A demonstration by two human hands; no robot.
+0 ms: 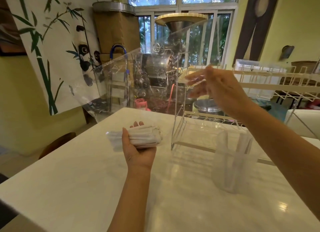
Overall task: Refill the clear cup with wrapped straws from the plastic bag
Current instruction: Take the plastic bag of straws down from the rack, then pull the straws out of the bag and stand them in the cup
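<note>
My left hand (138, 148) grips the bag of straws (136, 138); my right hand (223, 91), blurred, fingers extended, hovers above the cup (232, 164).

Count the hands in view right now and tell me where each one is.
2. The left hand grips the bag of wrapped straws above the table. The right hand is raised, fingers extended and blurred, above the clear cup.

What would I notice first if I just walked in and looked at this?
The left hand gripping a bundle of wrapped straws over the white table. The right hand is raised and blurred, near a clear acrylic stand. A clear cup stands at right; a panda curtain hangs behind.
</note>
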